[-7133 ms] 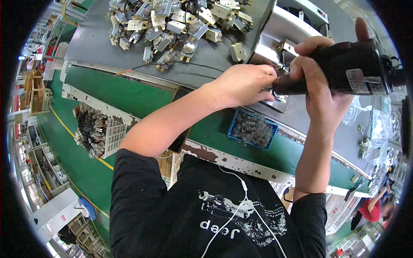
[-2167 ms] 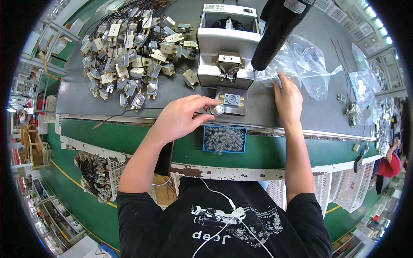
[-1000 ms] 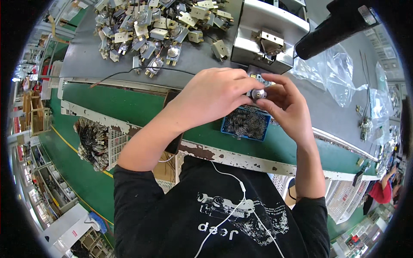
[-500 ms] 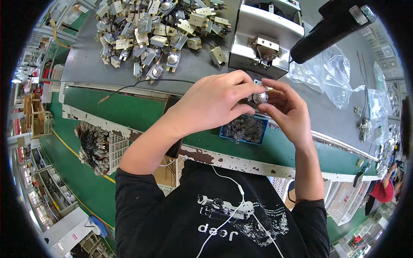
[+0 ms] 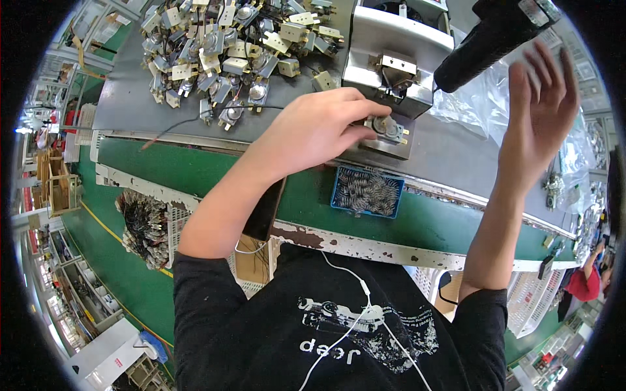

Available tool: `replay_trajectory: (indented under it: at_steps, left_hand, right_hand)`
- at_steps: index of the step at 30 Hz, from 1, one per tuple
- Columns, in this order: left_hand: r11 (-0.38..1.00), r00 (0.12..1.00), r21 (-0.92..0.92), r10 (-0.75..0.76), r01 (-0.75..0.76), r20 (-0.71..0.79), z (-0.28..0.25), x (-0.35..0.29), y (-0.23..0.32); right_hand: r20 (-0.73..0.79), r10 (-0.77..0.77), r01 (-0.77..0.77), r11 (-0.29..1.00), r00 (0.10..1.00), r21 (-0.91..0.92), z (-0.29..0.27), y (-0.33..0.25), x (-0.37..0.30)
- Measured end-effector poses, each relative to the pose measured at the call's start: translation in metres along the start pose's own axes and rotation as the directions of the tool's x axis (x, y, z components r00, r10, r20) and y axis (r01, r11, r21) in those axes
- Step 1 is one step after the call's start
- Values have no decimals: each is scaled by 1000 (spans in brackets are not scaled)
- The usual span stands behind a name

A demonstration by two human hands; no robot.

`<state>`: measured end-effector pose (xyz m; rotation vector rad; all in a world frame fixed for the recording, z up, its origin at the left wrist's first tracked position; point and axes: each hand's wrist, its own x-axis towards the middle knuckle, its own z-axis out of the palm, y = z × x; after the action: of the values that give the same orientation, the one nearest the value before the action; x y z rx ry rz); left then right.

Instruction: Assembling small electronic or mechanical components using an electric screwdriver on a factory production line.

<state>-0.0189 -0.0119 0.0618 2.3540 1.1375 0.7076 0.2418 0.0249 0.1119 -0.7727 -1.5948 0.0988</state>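
Left hand point(image 5: 316, 124): is pinching, thumb and index finger clamped at the left end of a small metal part point(image 5: 386, 129) with a rounded top. That part is sitting on a flat metal block point(image 5: 399, 150), right at the fingertips, its brass-coloured tabs showing on the right.

Right hand point(image 5: 540, 117): is hanging raised on the right, fingers apart and holding nothing, near a black cylindrical tool point(image 5: 479, 55).

Tool: is slanting above the bench, its narrow end pointing left and near, just beside a bench machine.

Bench machine point(image 5: 394, 49), one, silver-faced: is standing directly beyond the block.

Clear plastic bag point(image 5: 473, 111): is lying crumpled to the right of the machine.

Blue tray point(image 5: 334, 195), one: is resting on the green ledge point(image 5: 443, 228), near side of the block, holding a heap of coiled springs point(image 5: 366, 192).

Pile of metal-and-cream parts point(image 5: 222, 49), wired: is covering the far left of the grey bench point(image 5: 124, 107).

Dark cable point(image 5: 189, 122): is trailing across the bench's left near edge.

White basket point(image 5: 176, 225): is standing beyond the ledge at left, beside a bundle of dark-wired pieces point(image 5: 140, 228).
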Motion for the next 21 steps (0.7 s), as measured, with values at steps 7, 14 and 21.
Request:
replay_trajectory:
  at_steps: [7, 14, 21]
  left_hand:
    - [1000, 999, 3, 0, 0, 53, 25, 15, -7]
    - [999, 994, -28, -20, 23, 104, 33, 14, -7]
    - [1000, 995, -23, -11, 13, 102, 38, 12, -13]
  right_hand:
    - [73, 294, -303, 935, 953, 184, 34, -8, 24]
    - [84, 428, -436, 871, 900, 227, 32, -60, 35]
    - [168, 462, -474, 699, 871, 535, 32, -70, 22]
